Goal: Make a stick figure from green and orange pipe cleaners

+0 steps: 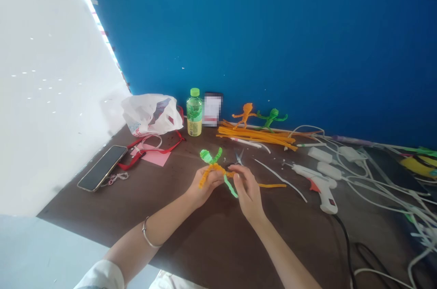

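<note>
Over the near middle of the table, my left hand (204,188) is closed around a small pipe cleaner figure (217,168). The figure has a green wound head, a green limb pointing up, orange coiled parts, and a light green length hanging down. My right hand (248,192) pinches an orange pipe cleaner end at the figure's right side; its fingertips partly hide the spot. Past the right hand an orange strip (272,185) shows; whether it joins the held piece I cannot tell. Just behind the hands lie scissors (239,158), their handles mostly hidden.
Orange (246,114) and green (272,119) finished figures stand behind a bundle of orange pipe cleaners (256,136). To the right are a glue gun (322,186), white chargers (328,170) and tangled cables. Leftward sit a bottle (194,114), plastic bag (150,114) and phone (102,168).
</note>
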Demonstrator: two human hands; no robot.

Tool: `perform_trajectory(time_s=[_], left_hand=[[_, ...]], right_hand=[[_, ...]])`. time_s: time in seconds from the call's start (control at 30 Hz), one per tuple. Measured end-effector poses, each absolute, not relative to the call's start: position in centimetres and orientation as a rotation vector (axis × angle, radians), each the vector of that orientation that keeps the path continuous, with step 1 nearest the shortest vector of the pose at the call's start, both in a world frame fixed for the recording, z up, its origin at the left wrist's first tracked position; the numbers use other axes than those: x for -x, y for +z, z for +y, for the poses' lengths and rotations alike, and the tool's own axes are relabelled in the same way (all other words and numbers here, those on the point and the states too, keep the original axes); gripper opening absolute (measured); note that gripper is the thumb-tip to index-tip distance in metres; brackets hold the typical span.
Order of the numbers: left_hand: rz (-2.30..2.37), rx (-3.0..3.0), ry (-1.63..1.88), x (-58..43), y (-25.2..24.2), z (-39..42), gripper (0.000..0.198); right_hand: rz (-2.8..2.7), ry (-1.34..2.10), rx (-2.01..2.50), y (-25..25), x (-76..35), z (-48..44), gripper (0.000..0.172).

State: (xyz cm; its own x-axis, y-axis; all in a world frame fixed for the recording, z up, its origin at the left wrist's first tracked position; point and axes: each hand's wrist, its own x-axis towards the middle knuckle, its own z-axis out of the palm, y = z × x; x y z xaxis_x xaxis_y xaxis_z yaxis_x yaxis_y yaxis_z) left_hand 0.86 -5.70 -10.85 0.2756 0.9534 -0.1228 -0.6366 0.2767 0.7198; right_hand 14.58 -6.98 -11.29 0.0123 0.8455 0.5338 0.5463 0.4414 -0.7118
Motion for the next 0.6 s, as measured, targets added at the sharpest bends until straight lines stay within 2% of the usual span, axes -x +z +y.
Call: perform_trajectory(time_s=[0.13, 0.27, 0.37, 0.47, 0.6], left_hand=[[0.649, -0.565, 1.153, -0.7, -11.1, -5.4, 0.024], [0.753, -0.76, 1.059, -0.5, -11.2, -5.5, 0.028], [0.973, -1.257, 1.135, -0.1, -11.4, -5.8, 0.028], [1.106, -1.943, 1.403, 0.4, -11.6, -5.9, 0.013], [1.045, -2.554, 1.574, 0.8, -11.4, -5.3, 0.026]], right_hand=[[-1.742, 0.215, 1.202, -10.8, -15.5, -6.9, 0.014], [-1.635, 0.473, 1.237, -10.3, -16.0, -6.9, 0.016], [-1.513, 0.637, 1.319, -10.0, -16.3, -6.9, 0.018], [-1.46, 0.719, 1.355, -9.7, -16.3, -6.9, 0.02], [-1.515, 0.863, 1.311, -9.0, -16.2, -7.1, 0.019]])
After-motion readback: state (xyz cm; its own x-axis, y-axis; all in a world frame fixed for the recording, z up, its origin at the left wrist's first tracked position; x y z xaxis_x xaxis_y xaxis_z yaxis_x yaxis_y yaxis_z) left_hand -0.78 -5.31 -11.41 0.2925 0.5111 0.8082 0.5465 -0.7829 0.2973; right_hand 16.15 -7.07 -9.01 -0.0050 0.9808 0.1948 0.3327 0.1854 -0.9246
